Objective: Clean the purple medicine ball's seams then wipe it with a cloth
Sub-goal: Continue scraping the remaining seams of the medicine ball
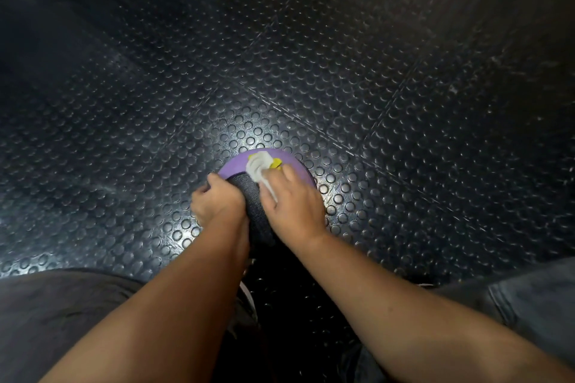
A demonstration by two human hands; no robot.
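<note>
The purple medicine ball (234, 165), with a black textured panel and a yellow mark near its top, sits on the studded rubber floor just in front of me. My left hand (217, 203) grips the ball's left side, fingers curled around it. My right hand (292, 205) holds a white cloth (257, 167) and presses it against the top of the ball, beside the yellow mark. Both hands hide much of the ball's near side.
Black rubber floor (280, 71) with round raised studs spreads all around, brightly lit near the ball and dark toward the edges. My knees in dark trousers (62, 305) frame the bottom corners. A pale shoe edge (245, 292) shows below the ball.
</note>
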